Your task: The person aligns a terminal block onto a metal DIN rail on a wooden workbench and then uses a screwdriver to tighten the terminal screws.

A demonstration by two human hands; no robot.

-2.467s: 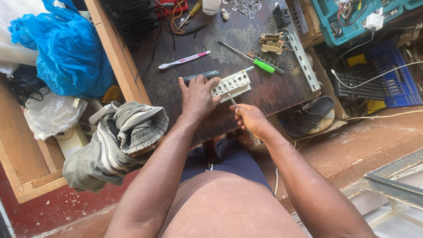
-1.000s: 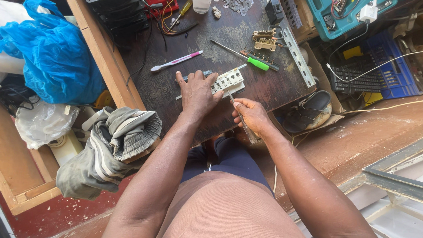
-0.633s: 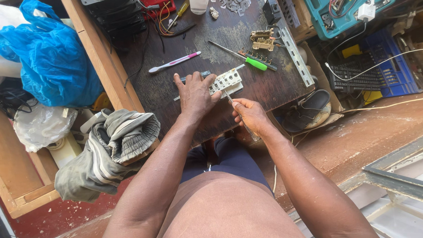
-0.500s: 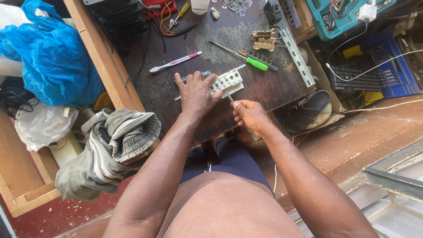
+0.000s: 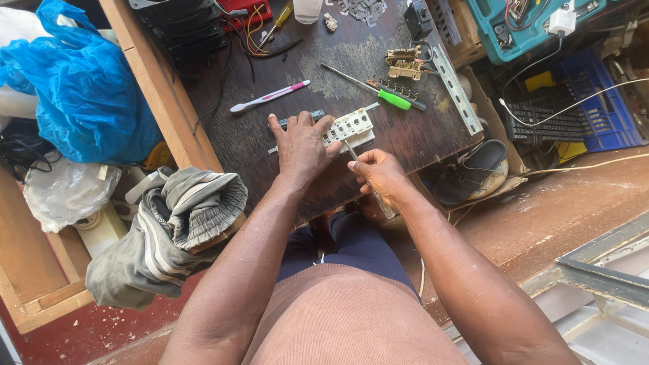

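Flatly, left hand (image 5: 302, 148) pins ridged white plastic strip (image 5: 348, 127); right hand (image 5: 377, 174) grips thin metal tool (image 5: 354, 155).

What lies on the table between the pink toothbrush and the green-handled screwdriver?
Only bare dark tabletop lies between the toothbrush and the screwdriver, as the head view shows.

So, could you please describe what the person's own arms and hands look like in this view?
Both arms are bare from the upper arm down to the fingers, with no sleeves showing. The left hand and the right hand wear no gloves, and no ring, watch or bracelet can be seen. Below the arms a brownish-pink top and dark blue trousers show.
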